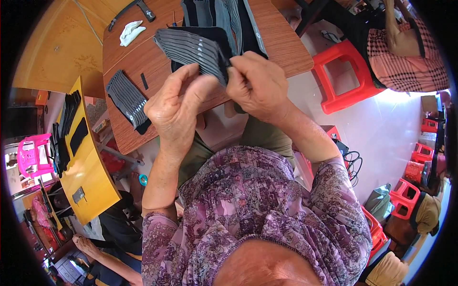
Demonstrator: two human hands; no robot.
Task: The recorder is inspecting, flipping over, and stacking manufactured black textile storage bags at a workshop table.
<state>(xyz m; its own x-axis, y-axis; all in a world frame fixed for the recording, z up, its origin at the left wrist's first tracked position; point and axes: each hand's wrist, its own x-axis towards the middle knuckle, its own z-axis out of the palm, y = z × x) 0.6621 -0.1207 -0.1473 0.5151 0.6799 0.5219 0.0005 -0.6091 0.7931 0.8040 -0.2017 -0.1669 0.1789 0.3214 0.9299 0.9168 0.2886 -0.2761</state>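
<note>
1. Right now the grey-and-black striped knit fabric piece (191,47) is up in front of the person, above the near part of the reddish-brown wooden table (281,35).
2. The right hand (262,86) has its fingers clamped on the dark end of that piece.
3. The left hand (167,107) is at the lower edge, thumb blurred, with a gap between thumb and forefinger; from here I can't tell whether its fingers grip the knit.
4. Over by the table's left edge lies a folded striped knit bundle (125,97), a short black strip (144,81) just beside it.
5. Farther back sit a crumpled white cloth (131,33) and a pile of grey-and-black striped fabric (205,14).
6. Off to the right stands a red plastic stool (360,71).
</note>
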